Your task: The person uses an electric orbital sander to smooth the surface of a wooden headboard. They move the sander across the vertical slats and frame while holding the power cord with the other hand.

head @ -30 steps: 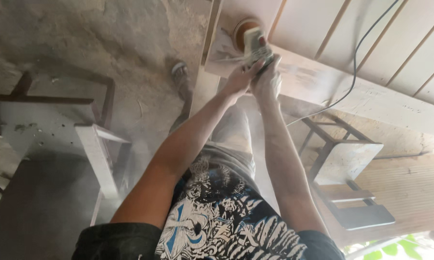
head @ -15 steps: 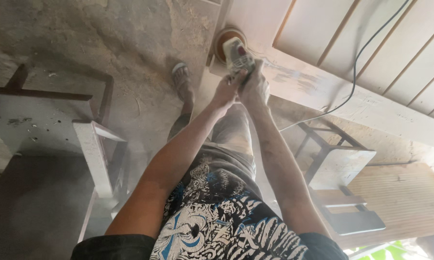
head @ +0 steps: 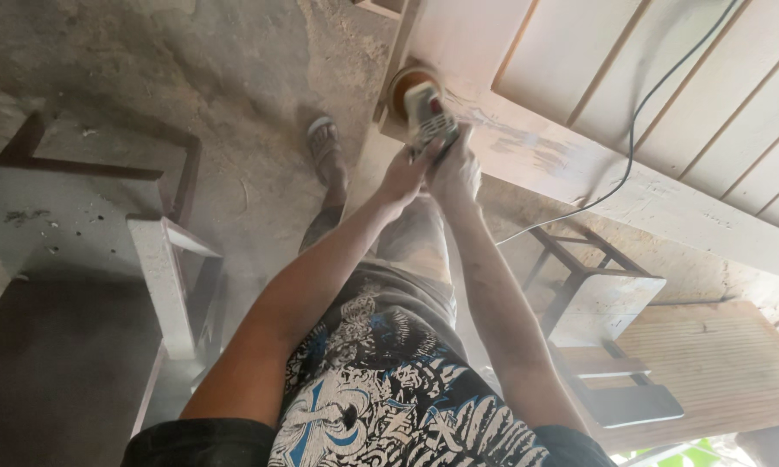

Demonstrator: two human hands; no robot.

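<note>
A dusty metal stool [head: 160,285] is standing at the left on the concrete floor [head: 234,78]. The left hand [head: 404,177] and right hand [head: 455,173] are both wrapping their grip around a small sander [head: 426,112], seemingly pressing its disc onto the corner of the pale wooden panel [head: 597,186]. Its black cord [head: 636,130] is trailing right.

The person wears a black shirt [head: 389,398] printed in white and blue with swirling figures, its short sleeves leaving both arms bare. Dusty grey shorts [head: 415,251] cover the legs, and a strapped sandal [head: 325,147] shows on one foot.
</note>
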